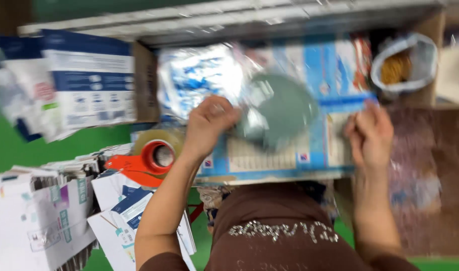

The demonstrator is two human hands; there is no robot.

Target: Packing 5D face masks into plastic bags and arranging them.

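My left hand [209,123] is closed on the edge of a round grey-green disc in clear plastic wrap [277,110], holding it over a flat blue and white printed box [289,155]. My right hand [371,134] grips the right edge of that box, fingers curled over it. The frame is blurred by motion. Behind the disc lies a crinkled clear bag with blue print [199,75].
A red tape dispenser with a roll of brown tape [151,158] sits left of my left arm. Stacks of flat white and blue cartons [44,216] lie lower left. Blue and white boxes [86,80] stand upper left. A plastic bag holding something yellow [405,62] is upper right.
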